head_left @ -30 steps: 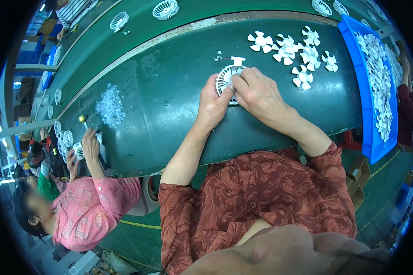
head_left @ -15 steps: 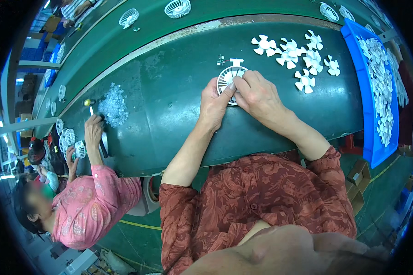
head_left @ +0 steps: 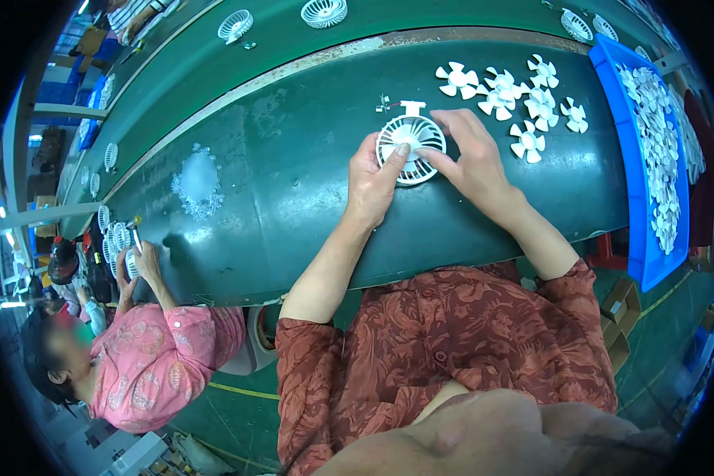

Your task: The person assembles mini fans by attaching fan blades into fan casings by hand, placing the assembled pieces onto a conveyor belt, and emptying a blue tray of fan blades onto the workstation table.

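White fan cage (head_left: 432,136) lies face up at mid-bench, just in front of the wearer, its stem pointing away toward the far edge. White rotor (head_left: 407,135) sits inside, at the centre.

Change over the last half second: right hand (head_left: 477,157) has opened out from its bunched hold over the cage. Fingers now spread by the right rim, thumb reaching in toward the hub; whether the thumb tip touches, cannot tell. More of the rotor and spokes shows as a result. My reading: the close two-handed work at the hub has eased, and steadying falls to the left hand (head_left: 370,178). That one grips the left rim, thumb laid over the middle.

Counts:
- Cage in hand: one, with one rotor in it.
- Small circuit piece (head_left: 383,104) beside the stem: one.
- Loose rotors (head_left: 527,141) on the bench, right of the cage: seven, some overlapping.
- Blue bin (head_left: 620,131) at the right: one; white parts inside too many to count.
- Heap of clear bits (head_left: 200,178), left: one; pieces uncountable.
- Co-worker in pink (head_left: 155,357), left: one, beside several clustered cages (head_left: 121,236); overlap prevents a firm count.
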A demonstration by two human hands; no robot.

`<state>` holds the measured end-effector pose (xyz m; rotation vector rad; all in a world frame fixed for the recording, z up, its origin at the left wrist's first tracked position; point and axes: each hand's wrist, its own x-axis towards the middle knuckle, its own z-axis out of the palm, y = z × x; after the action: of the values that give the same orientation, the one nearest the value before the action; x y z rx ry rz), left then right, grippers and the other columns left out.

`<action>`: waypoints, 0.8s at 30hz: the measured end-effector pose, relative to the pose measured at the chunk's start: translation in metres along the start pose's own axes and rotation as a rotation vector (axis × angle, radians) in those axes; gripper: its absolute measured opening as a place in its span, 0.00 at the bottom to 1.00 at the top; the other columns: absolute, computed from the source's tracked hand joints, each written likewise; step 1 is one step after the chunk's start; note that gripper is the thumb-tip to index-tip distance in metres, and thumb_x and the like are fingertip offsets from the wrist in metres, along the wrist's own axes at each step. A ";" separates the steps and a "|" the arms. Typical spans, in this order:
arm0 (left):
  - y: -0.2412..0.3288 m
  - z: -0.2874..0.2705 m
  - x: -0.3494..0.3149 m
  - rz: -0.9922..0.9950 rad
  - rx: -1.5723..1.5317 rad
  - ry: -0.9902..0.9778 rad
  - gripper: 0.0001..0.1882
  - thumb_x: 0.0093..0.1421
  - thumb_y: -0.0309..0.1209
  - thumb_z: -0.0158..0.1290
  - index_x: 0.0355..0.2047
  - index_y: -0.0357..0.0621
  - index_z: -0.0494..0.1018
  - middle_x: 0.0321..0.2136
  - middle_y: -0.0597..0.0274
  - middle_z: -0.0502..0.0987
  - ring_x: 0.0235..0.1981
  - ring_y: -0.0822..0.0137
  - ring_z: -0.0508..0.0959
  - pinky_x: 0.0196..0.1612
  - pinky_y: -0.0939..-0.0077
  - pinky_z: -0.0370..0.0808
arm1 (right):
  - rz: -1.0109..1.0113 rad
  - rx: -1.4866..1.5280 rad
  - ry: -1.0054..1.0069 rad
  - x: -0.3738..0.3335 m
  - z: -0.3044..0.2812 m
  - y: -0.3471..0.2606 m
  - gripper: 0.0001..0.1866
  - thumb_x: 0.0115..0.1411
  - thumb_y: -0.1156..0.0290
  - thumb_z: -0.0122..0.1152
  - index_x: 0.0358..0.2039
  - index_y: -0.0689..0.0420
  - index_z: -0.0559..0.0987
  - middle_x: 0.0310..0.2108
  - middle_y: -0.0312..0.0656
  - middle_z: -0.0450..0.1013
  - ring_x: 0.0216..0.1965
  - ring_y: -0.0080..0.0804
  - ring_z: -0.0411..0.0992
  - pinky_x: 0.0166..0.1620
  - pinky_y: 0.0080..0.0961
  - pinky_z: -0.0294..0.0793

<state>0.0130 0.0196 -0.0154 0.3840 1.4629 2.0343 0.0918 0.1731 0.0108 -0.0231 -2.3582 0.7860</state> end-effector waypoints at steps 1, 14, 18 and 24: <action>-0.002 0.001 -0.001 -0.001 -0.008 0.012 0.15 0.61 0.29 0.54 0.45 0.33 0.68 0.36 0.62 0.76 0.34 0.77 0.74 0.39 0.81 0.73 | -0.081 -0.055 0.059 -0.002 0.000 -0.001 0.22 0.45 0.71 0.68 0.41 0.61 0.73 0.38 0.46 0.70 0.38 0.44 0.70 0.38 0.34 0.72; -0.012 0.001 0.001 0.035 0.135 0.049 0.14 0.61 0.29 0.54 0.43 0.33 0.69 0.32 0.64 0.75 0.33 0.78 0.72 0.35 0.83 0.71 | -0.139 -0.189 -0.118 -0.002 0.015 -0.014 0.13 0.44 0.72 0.64 0.31 0.55 0.72 0.27 0.39 0.66 0.32 0.36 0.67 0.31 0.32 0.71; -0.009 0.003 0.000 0.036 0.143 0.036 0.15 0.61 0.30 0.54 0.43 0.33 0.68 0.32 0.64 0.75 0.32 0.78 0.72 0.35 0.83 0.71 | -0.109 -0.174 -0.192 0.000 0.010 -0.016 0.14 0.44 0.72 0.64 0.32 0.56 0.72 0.29 0.40 0.66 0.33 0.37 0.67 0.33 0.32 0.71; -0.006 -0.001 0.000 0.063 0.087 0.040 0.15 0.61 0.29 0.53 0.44 0.33 0.68 0.34 0.63 0.75 0.33 0.78 0.72 0.36 0.82 0.71 | -0.148 -0.151 -0.122 0.000 0.012 -0.020 0.16 0.44 0.72 0.65 0.35 0.57 0.73 0.30 0.41 0.67 0.34 0.38 0.68 0.34 0.33 0.71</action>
<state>0.0143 0.0197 -0.0216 0.4324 1.5854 2.0426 0.0886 0.1502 0.0140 0.1385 -2.4971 0.5514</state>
